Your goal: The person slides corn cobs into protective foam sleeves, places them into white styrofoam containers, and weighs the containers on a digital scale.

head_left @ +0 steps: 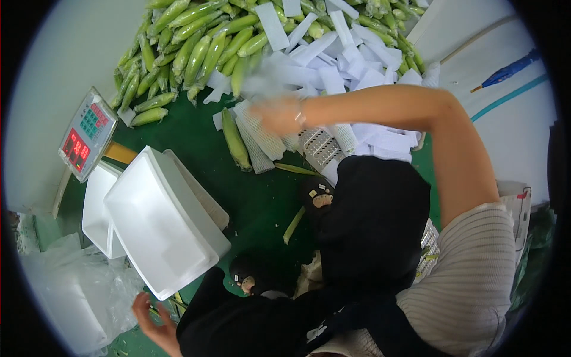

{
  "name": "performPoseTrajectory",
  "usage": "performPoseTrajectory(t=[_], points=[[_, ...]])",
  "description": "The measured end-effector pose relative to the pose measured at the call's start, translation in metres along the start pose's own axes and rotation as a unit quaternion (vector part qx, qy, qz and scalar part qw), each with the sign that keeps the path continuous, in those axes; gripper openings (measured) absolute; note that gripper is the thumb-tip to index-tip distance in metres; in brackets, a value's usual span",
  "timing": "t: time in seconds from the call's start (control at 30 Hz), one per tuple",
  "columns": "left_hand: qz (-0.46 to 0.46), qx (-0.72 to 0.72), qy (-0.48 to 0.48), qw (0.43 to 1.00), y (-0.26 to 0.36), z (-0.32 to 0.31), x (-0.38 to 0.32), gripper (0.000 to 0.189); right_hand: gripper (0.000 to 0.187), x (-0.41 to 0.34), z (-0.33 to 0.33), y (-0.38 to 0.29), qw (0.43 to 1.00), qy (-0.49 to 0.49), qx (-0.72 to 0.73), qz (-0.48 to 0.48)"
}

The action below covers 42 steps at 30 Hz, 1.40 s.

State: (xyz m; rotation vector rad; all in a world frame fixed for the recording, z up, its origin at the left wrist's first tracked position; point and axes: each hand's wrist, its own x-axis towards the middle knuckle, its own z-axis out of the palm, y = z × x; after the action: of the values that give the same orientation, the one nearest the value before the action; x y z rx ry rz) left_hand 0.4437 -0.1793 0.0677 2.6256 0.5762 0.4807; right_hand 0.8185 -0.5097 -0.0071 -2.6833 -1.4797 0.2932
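Observation:
My right hand is blurred and reaches over white foam mesh sleeves on the floor; its fingers are too smeared to show whether they hold anything. Just left of the sleeves lies a single ear of corn in its green husk. Beyond the hand, many film-wrapped ears of corn form a pile, partly covered by white foam strips. My left hand is low at the left with fingers apart and nothing visible in it, near the lower corner of a white foam box.
A digital scale display stands at the left behind another white box. Clear plastic bags lie at the lower left. A perforated metal rack is near my knee. A blue umbrella is at the upper right.

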Motion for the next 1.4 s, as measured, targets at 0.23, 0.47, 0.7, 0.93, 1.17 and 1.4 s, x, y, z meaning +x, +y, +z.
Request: performPoseTrajectory(t=[0.23, 0.47, 0.7, 0.93, 1.17, 1.4], points=[[0.166, -0.100, -0.289, 0.938, 0.141, 0.065, 0.136, 0.022, 0.060, -0.055, 0.113, 0.121, 0.907, 0.065, 0.052, 0.413], [0.182, 0.038, -0.350, 0.918, 0.141, 0.343, 0.217, 0.042, 0.033, -0.151, 0.117, 0.231, 0.747, 0.352, 0.097, 0.555], [-0.185, 0.029, -0.254, 0.949, 0.124, 0.482, 0.183, 0.064, 0.041, -0.221, 0.043, 0.158, 0.656, 0.400, 0.562, 0.306], [-0.065, -0.124, -0.121, 0.983, 0.087, 0.440, 0.137, 0.062, 0.018, -0.043, 0.127, 0.005, 0.516, 0.094, 0.841, 0.133], [-0.281, -0.680, -0.166, 0.657, 0.095, 0.389, 0.085, 0.028, 0.026, 0.052, 0.216, -0.039, 0.765, 0.393, 0.492, 0.136], [-0.313, -0.720, -0.064, 0.616, 0.023, 0.482, 0.157, 0.029, 0.027, 0.095, 0.207, -0.032, 0.287, 0.245, 0.893, 0.245]])
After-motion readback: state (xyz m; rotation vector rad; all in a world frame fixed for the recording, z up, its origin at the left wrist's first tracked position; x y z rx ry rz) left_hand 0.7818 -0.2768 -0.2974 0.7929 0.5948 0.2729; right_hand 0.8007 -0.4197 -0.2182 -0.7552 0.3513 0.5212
